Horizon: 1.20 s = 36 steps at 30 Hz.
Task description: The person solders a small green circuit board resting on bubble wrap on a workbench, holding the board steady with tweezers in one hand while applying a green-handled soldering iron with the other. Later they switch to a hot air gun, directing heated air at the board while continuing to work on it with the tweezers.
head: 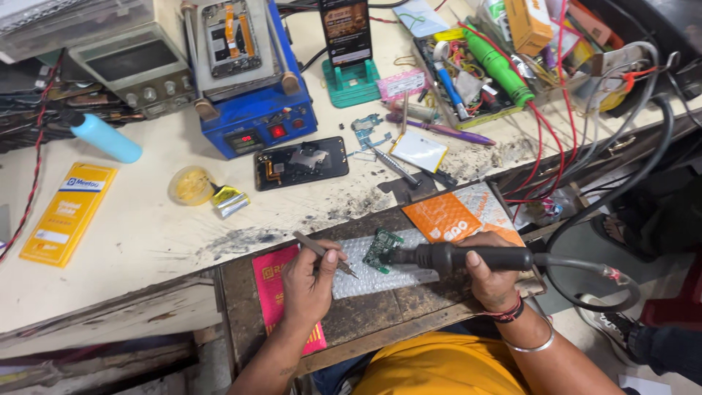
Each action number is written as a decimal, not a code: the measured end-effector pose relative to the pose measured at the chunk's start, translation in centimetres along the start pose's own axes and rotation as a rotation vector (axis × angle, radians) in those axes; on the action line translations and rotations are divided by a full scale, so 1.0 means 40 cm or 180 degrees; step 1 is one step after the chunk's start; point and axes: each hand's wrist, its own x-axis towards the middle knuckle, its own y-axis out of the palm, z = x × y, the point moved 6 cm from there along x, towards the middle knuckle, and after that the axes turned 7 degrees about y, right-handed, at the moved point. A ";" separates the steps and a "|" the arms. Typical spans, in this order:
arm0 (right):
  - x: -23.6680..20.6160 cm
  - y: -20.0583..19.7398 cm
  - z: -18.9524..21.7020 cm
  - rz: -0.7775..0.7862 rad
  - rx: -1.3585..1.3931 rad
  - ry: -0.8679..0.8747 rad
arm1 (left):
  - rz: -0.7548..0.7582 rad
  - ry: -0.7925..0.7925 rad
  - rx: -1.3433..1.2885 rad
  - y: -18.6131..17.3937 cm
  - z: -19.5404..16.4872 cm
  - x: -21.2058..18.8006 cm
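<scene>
The person is sitting at a cluttered repair bench [146, 234], leaning over a dark wooden board at its near edge. The right hand [488, 274] is wrapping its fingers around the black handle of a soldering iron [468, 257], thumb lying along the top, and is holding it nearly level with the tip pointing toward nine o'clock. That tip is touching the right edge of a small green circuit board [383, 251], which is lying on a strip of bubble wrap [380, 267] between the two hands. A thick black cable [585, 227] is running from the handle's back end toward three o'clock and looping up across the bench.

The left hand [311, 281] is pinching a pair of metal tweezers [325, 254] between thumb and fingers; their points are aiming toward four o'clock and hovering just beside the circuit board, at its eight o'clock. Under the left wrist a pink packet [272, 292] is lying on the wood, and an orange packet [446, 218] is resting at one o'clock from the board.

Farther up the bench, an opened phone [300, 162] is lying face down at eleven o'clock from the hands, with a blue heating machine [256, 117] just behind it. A yellow round tub [191, 185] is sitting to the phone's left, and a pale blue bottle [106, 137] is lying well off at ten o'clock.
</scene>
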 end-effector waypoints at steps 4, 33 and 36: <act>0.003 -0.004 0.006 0.0042 -0.0045 -0.0010 | -0.0003 0.0073 -0.0077 0.001 -0.008 0.001; -0.009 -0.040 0.062 0.0004 -0.0007 0.0050 | 0.0149 0.0094 -0.0046 0.006 -0.070 -0.004; -0.004 -0.030 0.065 0.0121 -0.0116 -0.0062 | 0.0117 0.0091 -0.0023 0.008 -0.062 -0.004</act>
